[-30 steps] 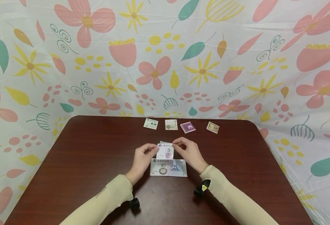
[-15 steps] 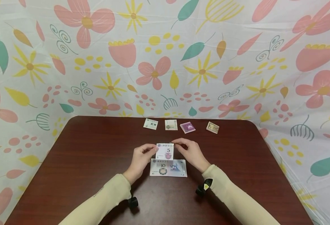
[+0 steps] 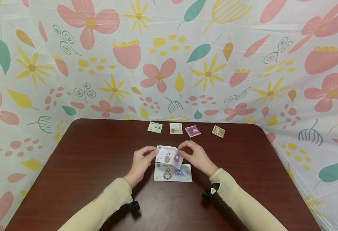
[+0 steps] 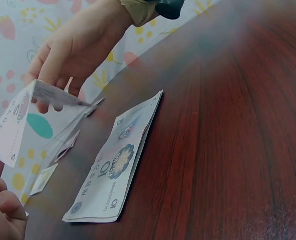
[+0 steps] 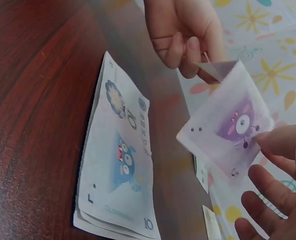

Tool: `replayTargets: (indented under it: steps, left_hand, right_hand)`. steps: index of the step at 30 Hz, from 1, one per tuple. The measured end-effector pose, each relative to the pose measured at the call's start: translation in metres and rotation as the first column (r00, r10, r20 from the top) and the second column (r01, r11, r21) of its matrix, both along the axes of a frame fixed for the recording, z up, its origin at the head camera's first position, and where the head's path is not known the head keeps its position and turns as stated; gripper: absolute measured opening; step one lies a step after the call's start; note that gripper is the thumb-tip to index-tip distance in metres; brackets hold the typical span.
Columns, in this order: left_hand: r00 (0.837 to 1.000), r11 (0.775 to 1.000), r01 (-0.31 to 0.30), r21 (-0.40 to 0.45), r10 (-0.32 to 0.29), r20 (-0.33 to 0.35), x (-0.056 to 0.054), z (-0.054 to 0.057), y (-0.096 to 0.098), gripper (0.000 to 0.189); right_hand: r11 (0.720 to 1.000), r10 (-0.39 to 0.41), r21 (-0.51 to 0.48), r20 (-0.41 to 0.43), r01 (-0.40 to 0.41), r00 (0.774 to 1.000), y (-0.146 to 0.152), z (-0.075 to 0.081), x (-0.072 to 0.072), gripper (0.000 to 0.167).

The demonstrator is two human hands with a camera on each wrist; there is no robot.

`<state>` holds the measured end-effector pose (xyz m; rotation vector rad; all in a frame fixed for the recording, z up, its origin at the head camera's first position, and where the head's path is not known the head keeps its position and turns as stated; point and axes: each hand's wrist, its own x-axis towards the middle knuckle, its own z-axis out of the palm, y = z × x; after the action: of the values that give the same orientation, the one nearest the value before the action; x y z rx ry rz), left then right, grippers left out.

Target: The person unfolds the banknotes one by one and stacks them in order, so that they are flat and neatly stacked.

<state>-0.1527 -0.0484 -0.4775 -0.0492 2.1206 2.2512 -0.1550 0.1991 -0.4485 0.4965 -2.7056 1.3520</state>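
A pale pink-purple play banknote marked 5 is held up between both hands, partly unfolded with a crease down its middle. My left hand pinches its left edge between thumb and fingers. At the other end my right hand pinches the upper right edge, over a purple cartoon figure seen in the right wrist view. Just below and apart from it, a stack of pale blue play banknotes marked 10 lies flat on the table, its several layered edges showing in the right wrist view.
Along the far edge of the dark wood table lie a folded green banknote, a pale folded banknote, folded purple banknotes and folded brown banknotes. A floral curtain hangs behind.
The folded 5 banknote has been opened out: its right half has swung rightward and now shows the purple figure. My left hand has shifted slightly left; the 10 stack stays put.
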Motion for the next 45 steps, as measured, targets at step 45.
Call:
replayTargets:
  steps: [45]
  left_hand:
    - [0.908, 0.800, 0.136, -0.584, -0.336, -0.249, 0.007, -0.010, -0.023, 0.007]
  right_hand:
    - [0.978, 0.049, 0.201, 0.014, -0.051, 0.999, 0.027, -0.020, 0.033, 0.013]
